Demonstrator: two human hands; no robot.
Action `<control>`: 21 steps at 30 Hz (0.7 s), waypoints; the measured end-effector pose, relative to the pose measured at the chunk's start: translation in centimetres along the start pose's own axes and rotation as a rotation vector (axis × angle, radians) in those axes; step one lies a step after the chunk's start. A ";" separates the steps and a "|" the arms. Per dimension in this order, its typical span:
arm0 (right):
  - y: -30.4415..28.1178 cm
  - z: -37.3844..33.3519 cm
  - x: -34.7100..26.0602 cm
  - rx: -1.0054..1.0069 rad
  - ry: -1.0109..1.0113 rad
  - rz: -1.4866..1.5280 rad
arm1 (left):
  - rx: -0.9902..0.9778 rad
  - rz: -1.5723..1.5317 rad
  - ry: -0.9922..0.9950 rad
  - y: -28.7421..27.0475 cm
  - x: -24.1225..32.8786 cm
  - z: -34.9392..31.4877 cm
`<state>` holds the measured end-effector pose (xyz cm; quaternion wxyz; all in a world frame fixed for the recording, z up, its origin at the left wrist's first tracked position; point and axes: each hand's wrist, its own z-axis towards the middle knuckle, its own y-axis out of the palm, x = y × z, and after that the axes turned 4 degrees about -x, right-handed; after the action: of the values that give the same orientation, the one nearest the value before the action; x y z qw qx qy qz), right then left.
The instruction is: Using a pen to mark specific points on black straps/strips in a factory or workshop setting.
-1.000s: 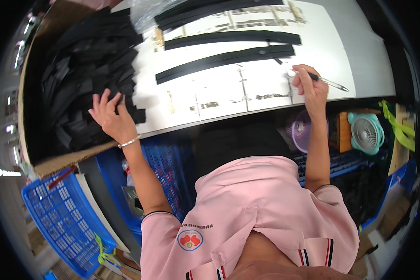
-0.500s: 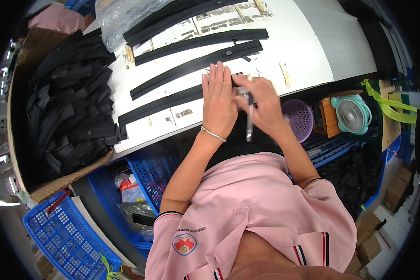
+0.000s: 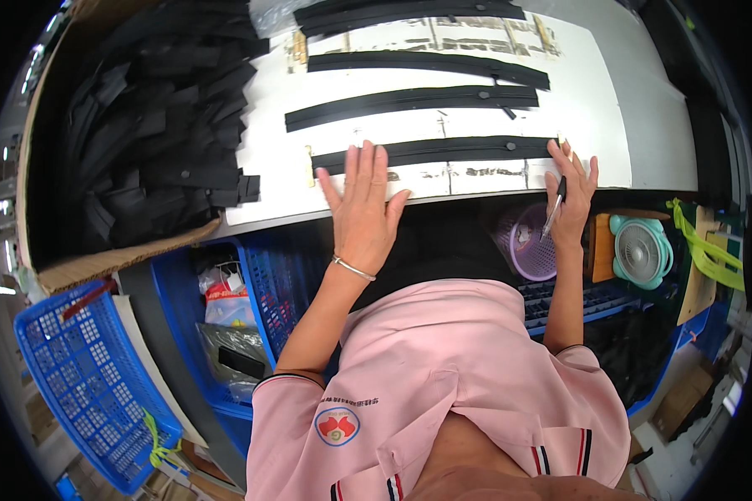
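1. Dark marks are borne by a white board (image 3: 597,92), on which four black strips are seen laid out, one more than a second ago.
2. At the board's left, a cardboard box (image 3: 134,249) is filled with a black heap (image 3: 163,100).
3. Along the board's near edge, the nearest strip (image 3: 443,151) is stretched flat; its placing seems almost settled.
4. Over that strip's left end, the left hand (image 3: 363,200) is spread wide, palm down, with nothing gripped; the hands, bunched together half a second ago, are now parted.
5. At its right end, the right hand (image 3: 570,196) is held half curled, with a pen (image 3: 553,213) kept in it.
6. The pen is partly covered by fingers; whether the strip's end is pinched or merely touched cannot be told.
7. A small dot (image 3: 510,146) on the strip cannot be identified.
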<state>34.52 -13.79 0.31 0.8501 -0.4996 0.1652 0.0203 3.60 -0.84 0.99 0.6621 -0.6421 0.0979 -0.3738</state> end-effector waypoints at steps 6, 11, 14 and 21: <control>-0.2 0.8 -1.3 0.002 0.057 -0.026 | 0.046 0.054 -0.102 -1.4 -3.6 -1.8; -0.4 4.5 -8.3 -0.003 0.357 0.562 | 0.077 0.015 -0.123 -0.9 -3.6 -1.8; 1.8 6.6 -12.0 -0.132 0.347 0.893 | 0.093 -0.001 -0.121 -0.9 -3.6 -1.8; 8.1 9.3 -18.7 -0.293 0.225 0.998 | 0.123 0.002 -0.118 -0.8 -3.5 -1.7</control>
<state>17.61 0.65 3.24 0.6353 -0.4729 0.4685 0.3916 -0.18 0.08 0.29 0.7052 -0.6212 0.0362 -0.3399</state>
